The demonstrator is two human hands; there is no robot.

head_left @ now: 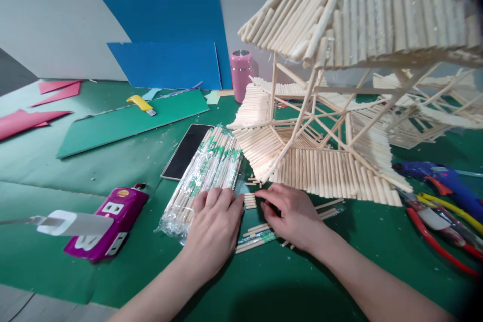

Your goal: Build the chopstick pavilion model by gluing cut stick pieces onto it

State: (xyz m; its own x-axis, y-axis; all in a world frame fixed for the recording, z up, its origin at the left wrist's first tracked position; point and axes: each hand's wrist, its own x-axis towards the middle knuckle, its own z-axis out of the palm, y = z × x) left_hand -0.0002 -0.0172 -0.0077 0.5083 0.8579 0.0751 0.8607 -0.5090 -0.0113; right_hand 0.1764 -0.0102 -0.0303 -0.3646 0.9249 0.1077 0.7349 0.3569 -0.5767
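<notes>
A table covered in matte green sheeting [37,171] fills the lower view. On it, towards the right, stands a tall pavilion-like model of pale round wooden sticks [339,35], with a sloping roof above an open frame and a slatted base. Two flat blue boards [166,68] lean against the wall behind. Left of the model's base lies a clear plastic packet of pale wooden sticks with green printing [202,171]. The person's left hand [215,224] is palm down, fingers loosely bent, over the packet's near right edge; whether it presses down cannot be told. The right hand [292,214], a little apart from it, has thumb and forefinger parted, the forefinger reaching the row. That small row of short, pale wooden stick pieces [249,201] lies on the table between the hands, before the model. The pieces look light, stiff and dry, likely to roll or scatter if nudged; a gentle fingertip pinch at both ends would probably suit each one best.
</notes>
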